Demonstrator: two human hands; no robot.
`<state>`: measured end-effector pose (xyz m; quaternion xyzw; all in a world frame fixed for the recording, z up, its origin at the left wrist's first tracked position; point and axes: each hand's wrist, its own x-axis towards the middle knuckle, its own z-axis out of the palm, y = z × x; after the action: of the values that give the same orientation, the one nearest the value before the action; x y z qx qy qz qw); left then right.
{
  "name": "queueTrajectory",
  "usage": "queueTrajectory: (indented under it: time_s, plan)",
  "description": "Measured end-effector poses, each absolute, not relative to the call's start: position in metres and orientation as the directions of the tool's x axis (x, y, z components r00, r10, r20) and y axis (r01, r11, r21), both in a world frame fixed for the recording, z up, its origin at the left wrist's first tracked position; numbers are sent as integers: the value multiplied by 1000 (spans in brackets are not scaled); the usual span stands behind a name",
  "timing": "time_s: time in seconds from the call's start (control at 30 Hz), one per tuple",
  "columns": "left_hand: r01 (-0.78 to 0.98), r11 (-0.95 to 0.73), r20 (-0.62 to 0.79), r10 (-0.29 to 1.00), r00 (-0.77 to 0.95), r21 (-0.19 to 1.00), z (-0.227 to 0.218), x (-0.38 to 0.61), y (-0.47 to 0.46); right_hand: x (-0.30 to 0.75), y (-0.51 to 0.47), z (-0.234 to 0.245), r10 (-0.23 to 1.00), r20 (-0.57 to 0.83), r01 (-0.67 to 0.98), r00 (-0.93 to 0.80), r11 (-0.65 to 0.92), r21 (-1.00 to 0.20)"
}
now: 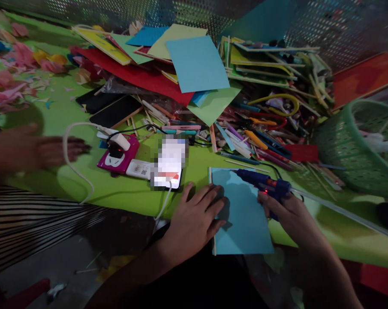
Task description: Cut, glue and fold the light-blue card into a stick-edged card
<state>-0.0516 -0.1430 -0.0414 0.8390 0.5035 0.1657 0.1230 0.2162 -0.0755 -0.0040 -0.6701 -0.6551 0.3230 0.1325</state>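
A light blue sheet of paper (245,214) lies at the near edge of the green table (132,193), with a thin wooden stick (212,210) along its left edge. My left hand (194,221) rests flat on that left edge, fingers spread. My right hand (290,212) grips a blue hot glue gun (264,183), its nozzle pointing left over the sheet's top part. A clear glue stick (341,210) trails from the gun's back to the right.
A phone (168,165) on a charging cable, a magenta power strip (118,154) and a white adapter lie left of the sheet. Behind are piled coloured papers (197,64), pens, sticks and scissors (271,122). A green basket (354,150) stands right. Another person's hand (52,150) reaches in left.
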Motion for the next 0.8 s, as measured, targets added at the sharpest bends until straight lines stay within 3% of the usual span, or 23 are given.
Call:
queueTrajectory:
  time_s: [0.2, 0.8]
  plan:
    - [814, -466, 168, 884, 435, 347, -44, -50, -143, 211, -75, -14, 951, -288, 748, -115, -108, -654]
    - [799, -485, 210, 874, 438, 356, -50, -51, -143, 211, -75, -10, 952, -293, 786, -86, -116, -608]
